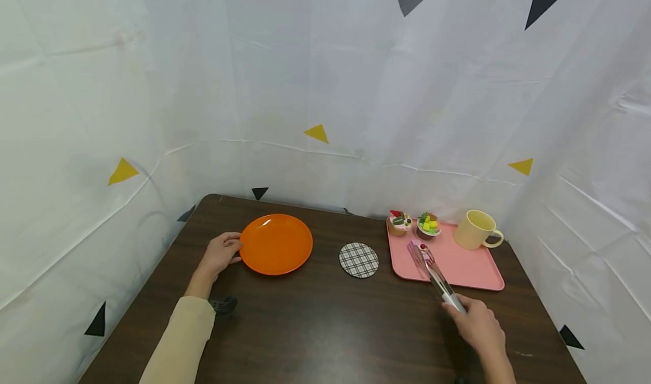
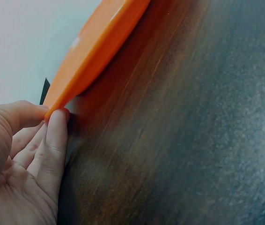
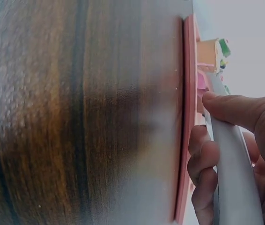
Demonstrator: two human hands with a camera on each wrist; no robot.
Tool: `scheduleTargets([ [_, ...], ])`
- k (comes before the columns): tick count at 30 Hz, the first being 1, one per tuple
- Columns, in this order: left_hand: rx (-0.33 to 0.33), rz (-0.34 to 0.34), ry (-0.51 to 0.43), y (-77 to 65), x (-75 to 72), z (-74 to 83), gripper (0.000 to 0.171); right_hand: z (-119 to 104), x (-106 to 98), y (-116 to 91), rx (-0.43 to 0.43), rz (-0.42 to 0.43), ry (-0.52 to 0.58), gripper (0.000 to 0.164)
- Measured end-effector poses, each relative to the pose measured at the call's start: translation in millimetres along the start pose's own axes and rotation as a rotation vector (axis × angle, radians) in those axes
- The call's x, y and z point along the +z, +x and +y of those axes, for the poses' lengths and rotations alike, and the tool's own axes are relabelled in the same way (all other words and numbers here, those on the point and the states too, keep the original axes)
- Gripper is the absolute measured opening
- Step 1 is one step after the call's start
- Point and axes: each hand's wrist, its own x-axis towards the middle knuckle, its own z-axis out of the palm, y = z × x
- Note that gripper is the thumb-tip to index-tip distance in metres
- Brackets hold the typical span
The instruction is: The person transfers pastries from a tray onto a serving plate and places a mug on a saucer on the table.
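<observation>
Tongs (image 3: 233, 161) of metal are held in the right hand (image 1: 478, 320), with the thumb pressed along one side of the handle and the fingers curled against the other. Their tips are positioned over the pink tray (image 1: 478, 271), beside a small pink piece topped with a red cherry (image 1: 424, 248); whether it is gripped by them cannot be told. Two cupcakes, one with red and green toppings (image 1: 399, 224) and one with yellow pieces (image 1: 428, 226), are set side by side along the tray's far edge, and a yellow mug (image 1: 470, 231) is placed upright at the far right corner. By the left hand (image 1: 221, 252), the rim of an orange plate (image 1: 276, 244) is pinched between thumb and fingers at its left side. Between plate and tray, a round checked coaster (image 1: 358, 260) is laid flat on the dark table (image 1: 325, 327).
</observation>
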Motion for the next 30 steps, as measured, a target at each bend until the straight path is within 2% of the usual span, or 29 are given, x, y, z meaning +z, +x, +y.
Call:
scheduleTargets([
  [5,0.016,-0.011,0.008,-2.4,0.2,0.6,0.054,2,1,1,0.015,0.001,-0.018,0.079],
  [17,0.022,-0.001,0.008,-3.5,0.2,-0.4,0.051,-7,2,-2,-0.001,0.070,0.001,0.075],
  [23,0.026,0.001,0.002,-2.4,-0.3,-2.1,0.051,-22,2,-5,-0.050,0.150,0.017,0.070],
  [30,0.023,0.011,-0.003,-0.5,0.8,-4.9,0.049,-51,3,-7,-0.108,0.173,0.049,0.067],
])
